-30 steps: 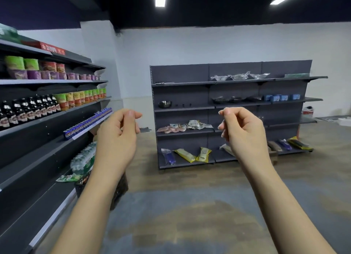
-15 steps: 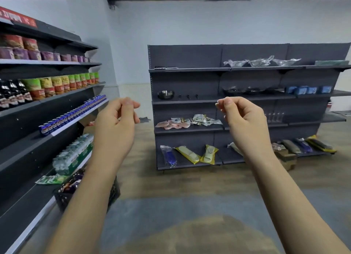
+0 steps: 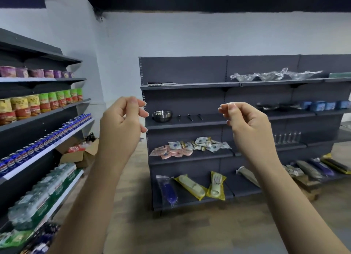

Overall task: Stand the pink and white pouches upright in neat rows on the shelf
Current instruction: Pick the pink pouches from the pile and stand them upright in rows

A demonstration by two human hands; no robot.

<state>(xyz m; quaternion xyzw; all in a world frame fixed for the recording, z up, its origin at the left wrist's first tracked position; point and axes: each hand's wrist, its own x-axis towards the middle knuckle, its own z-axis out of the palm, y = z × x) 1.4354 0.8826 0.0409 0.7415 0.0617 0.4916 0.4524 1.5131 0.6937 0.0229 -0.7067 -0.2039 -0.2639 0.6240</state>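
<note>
- On the third shelf (image 3: 191,157) of the grey unit ahead: pink pouches (image 3: 171,152) and white pouches (image 3: 205,144) lie flat, overlapping in a loose heap, none upright.
- Left hand (image 3: 121,124) and right hand (image 3: 247,124) raised mid-air, well apart from the shelf; fingers loosely curled, nothing held by either.
- Step in hand, judged: approach. Close in first, then reach.
- Advice: separate one pouch from the heap, pinch its top seam, seat the bottom edge flat, lean rows toward the back panel.
- Pouches look thin, glossy, floppy film; likely to slump or slide. Shelf is matt dark metal.
</note>
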